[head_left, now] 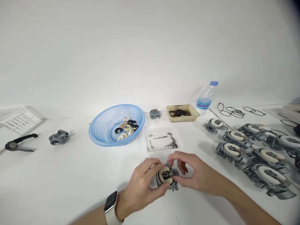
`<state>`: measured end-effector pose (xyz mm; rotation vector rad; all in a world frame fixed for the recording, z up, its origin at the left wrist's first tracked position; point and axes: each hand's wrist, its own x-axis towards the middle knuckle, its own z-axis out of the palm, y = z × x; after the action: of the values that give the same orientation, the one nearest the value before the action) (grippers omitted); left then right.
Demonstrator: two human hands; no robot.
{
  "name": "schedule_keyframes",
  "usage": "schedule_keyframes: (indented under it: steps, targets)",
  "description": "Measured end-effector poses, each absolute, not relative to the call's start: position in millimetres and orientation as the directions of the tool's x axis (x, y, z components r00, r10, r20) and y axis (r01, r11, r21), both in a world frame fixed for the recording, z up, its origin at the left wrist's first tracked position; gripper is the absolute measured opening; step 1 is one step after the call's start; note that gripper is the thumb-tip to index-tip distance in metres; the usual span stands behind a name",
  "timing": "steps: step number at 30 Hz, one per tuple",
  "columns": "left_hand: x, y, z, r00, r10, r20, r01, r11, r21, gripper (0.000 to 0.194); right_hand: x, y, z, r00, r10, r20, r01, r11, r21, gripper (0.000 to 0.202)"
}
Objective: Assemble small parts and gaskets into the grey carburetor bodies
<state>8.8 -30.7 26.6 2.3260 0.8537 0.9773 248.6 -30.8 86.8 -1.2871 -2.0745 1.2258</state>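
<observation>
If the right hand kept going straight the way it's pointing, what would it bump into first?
Most likely the grey metal part with its cream ring: the right hand seems to touch it with the thumb, though contact is hard to judge. The left hand lies just beyond.

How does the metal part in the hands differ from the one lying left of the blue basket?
The held part has a cream C-shaped piece in its upturned face; the left part shows none. The left hand grips the held part, with the right hand at its other side, while the left part lies untouched on the table. Both are grey metal.
</observation>
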Motion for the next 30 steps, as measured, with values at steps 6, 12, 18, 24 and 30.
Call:
schedule_keyframes:
  steps: [6, 12, 18, 24, 30]
  targets:
    - [10, -30, 29, 0.552, 0.694, 0.462, 0.362, -0.699, 0.617, 0.039, 249, -33, 79, -0.493, 0.868, -0.058, 0.528, 0.246, -0.812, 0.03]
    - [8, -29, 28, 0.561, 0.687, 0.463, 0.368, -0.707, 0.604, 0.04, 248, -34, 75, -0.528, 0.849, -0.004, 0.551, 0.339, -0.763, 0.03]
    - [8, -28, 27, 0.58, 0.688, 0.436, 0.362, -0.698, 0.619, 0.039, 247, -37, 73, -0.532, 0.846, 0.028, 0.537, 0.362, -0.762, 0.031]
    - [-1, -20, 28, 0.603, 0.617, 0.505, 0.326, -0.769, 0.55, 0.047, 260, -23, 67, -0.486, 0.864, 0.129, 0.444, 0.371, -0.815, 0.024]
    - [-18, 10, 33, 0.338, 0.902, 0.269, 0.616, -0.429, 0.661, 0.028, 297, 15, 58, 0.073, 0.996, -0.048, 0.461, -0.076, -0.884, 0.039]
